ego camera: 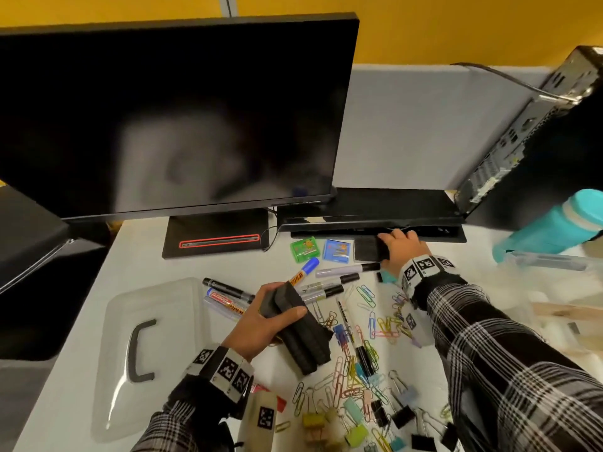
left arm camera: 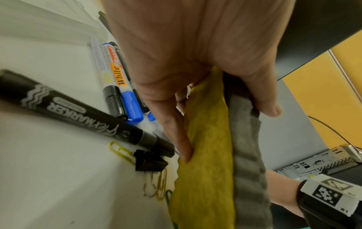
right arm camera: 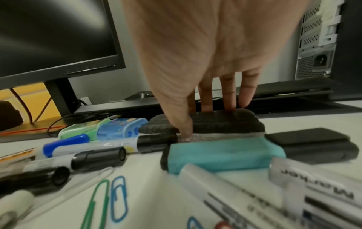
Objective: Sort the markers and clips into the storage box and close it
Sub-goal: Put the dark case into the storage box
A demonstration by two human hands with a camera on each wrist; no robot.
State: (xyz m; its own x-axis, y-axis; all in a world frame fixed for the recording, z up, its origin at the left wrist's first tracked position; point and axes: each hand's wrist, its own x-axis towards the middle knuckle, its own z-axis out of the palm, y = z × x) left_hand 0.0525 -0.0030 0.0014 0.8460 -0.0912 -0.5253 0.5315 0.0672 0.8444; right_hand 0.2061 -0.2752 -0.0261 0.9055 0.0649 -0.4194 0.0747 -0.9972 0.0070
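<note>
My left hand (ego camera: 280, 305) grips a stack of felt erasers (ego camera: 303, 337) above the desk; in the left wrist view they show as a yellow eraser (left arm camera: 207, 155) against a grey one (left arm camera: 248, 155). My right hand (ego camera: 399, 247) reaches to the back of the desk and pinches a dark felt eraser (right arm camera: 215, 124) between thumb and fingers. A teal eraser (right arm camera: 225, 155) lies just in front of it. Several markers (ego camera: 326, 290) lie between the hands, with a black marker (left arm camera: 78, 113) beside the left hand. Coloured paper clips (ego camera: 359, 370) and binder clips (ego camera: 355, 432) are scattered in front.
The clear lid (ego camera: 169, 321) with its grey handle (ego camera: 138, 350) lies at the left. A clear box (ego camera: 551, 261) shows at the right edge below a teal bottle (ego camera: 551, 223). Monitor (ego camera: 163, 119), computer tower (ego camera: 538, 132), and green (ego camera: 305, 249) and blue (ego camera: 337, 251) sharpeners stand behind.
</note>
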